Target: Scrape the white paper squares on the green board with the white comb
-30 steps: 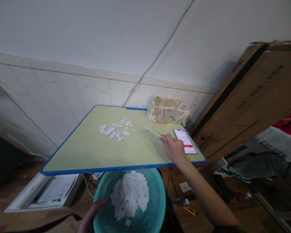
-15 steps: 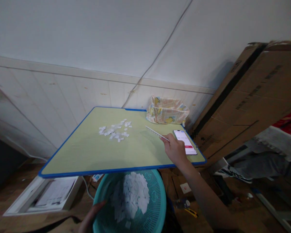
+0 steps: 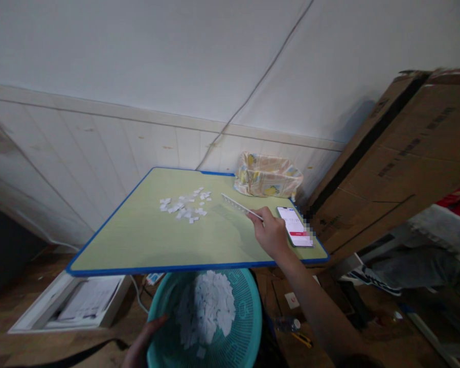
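My right hand is closed round one end of a thin white strip, held tilted above the right half of the green table with its blue edge. To the strip's left, small white paper pieces lie scattered on the tabletop. Just right of the hand lies a lit phone. Below the near edge stands a teal basket holding a heap of white paper pieces. My left hand grips the basket's left rim, its thumb over the inside.
A fabric-covered bin sits at the table's back right. Tall cardboard boxes stand on the right. A white open box with papers is on the floor at left. A bottle and a yellow cutter lie on the floor.
My right hand has moved a little left with the white strip, toward the scattered paper pieces. My left hand stays at the basket's rim. The view has shifted slightly.
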`<state>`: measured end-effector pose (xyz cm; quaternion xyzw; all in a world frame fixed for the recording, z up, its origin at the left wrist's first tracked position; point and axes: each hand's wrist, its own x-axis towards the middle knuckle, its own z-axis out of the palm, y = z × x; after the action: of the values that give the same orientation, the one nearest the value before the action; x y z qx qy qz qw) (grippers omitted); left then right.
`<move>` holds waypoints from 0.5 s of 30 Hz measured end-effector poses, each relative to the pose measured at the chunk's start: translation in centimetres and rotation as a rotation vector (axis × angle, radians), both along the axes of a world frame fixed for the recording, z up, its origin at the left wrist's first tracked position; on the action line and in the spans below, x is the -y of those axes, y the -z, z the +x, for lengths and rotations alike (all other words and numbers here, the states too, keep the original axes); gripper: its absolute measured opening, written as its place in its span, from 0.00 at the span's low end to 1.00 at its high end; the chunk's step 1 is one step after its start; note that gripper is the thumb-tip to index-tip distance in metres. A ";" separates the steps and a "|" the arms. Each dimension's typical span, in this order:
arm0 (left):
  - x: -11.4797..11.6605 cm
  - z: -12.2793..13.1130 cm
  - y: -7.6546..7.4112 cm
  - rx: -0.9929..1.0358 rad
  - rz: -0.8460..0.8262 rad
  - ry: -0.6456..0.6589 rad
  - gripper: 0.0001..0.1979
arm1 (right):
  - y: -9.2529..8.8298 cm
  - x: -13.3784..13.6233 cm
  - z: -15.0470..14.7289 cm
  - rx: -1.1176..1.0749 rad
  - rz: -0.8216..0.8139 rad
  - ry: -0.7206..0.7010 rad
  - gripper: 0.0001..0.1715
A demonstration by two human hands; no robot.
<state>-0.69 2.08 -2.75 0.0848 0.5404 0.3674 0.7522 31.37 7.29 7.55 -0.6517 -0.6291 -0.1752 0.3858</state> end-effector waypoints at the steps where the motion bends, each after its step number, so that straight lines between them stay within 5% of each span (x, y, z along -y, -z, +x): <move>1: 0.0 0.1 -0.2 -0.007 -0.002 -0.008 0.29 | -0.1 0.2 -0.1 -0.027 0.026 -0.002 0.11; 7: -0.1 0.0 -1.1 0.019 -0.002 -0.030 0.26 | -0.8 -0.5 -1.5 -0.145 -0.008 -0.124 0.12; 15: 0.1 -0.3 -1.3 0.146 -0.076 -0.103 0.30 | -1.3 -1.6 -2.0 -0.030 -0.065 -0.169 0.10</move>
<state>-1.02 2.01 -1.50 0.0013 0.5011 0.3901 0.7725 29.34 8.88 8.81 -0.6110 -0.6813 -0.1118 0.3872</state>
